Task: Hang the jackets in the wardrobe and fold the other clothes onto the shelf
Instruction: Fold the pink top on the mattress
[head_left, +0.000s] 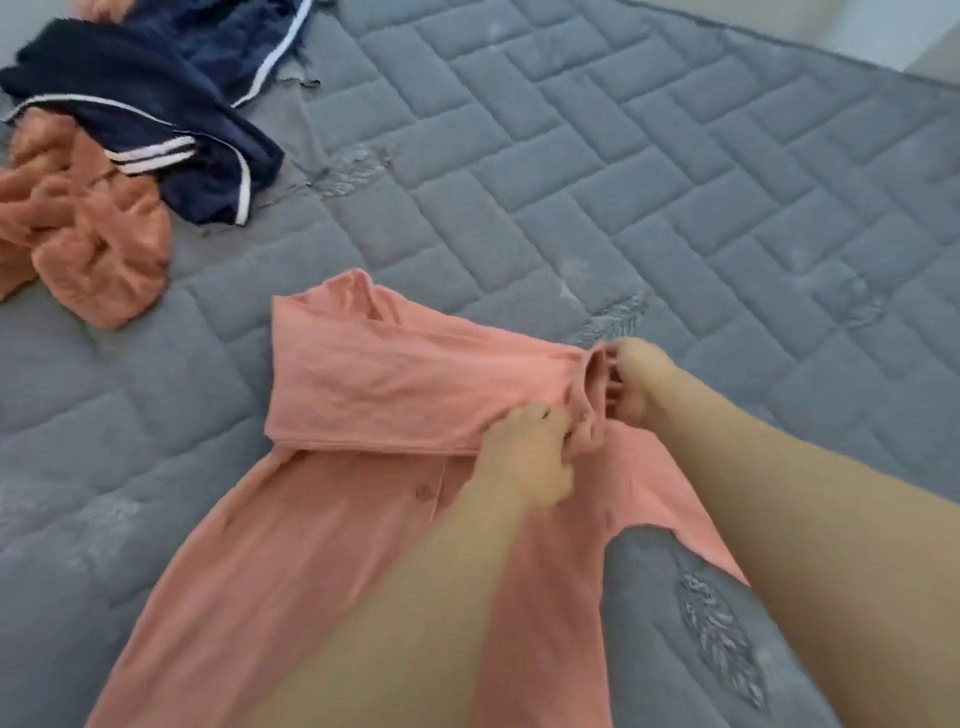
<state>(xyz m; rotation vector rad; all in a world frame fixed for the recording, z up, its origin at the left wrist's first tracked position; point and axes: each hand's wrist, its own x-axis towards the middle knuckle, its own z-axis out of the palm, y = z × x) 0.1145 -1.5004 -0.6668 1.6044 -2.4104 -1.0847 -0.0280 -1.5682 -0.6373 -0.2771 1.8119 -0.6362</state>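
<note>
On the grey quilted bed, near its front edge, a pink buttoned shirt spread out, upper part folded across the body. Left hand gripping the fold's lower edge, fingers curled into the cloth. Right hand just beside it at the fold's right end, fingers tucked into a bunched bit of fabric, pinching it. Well apart, at the far left: a navy garment with white stripes, crumpled, partly overlapping an orange garment heaped beside it.
</note>
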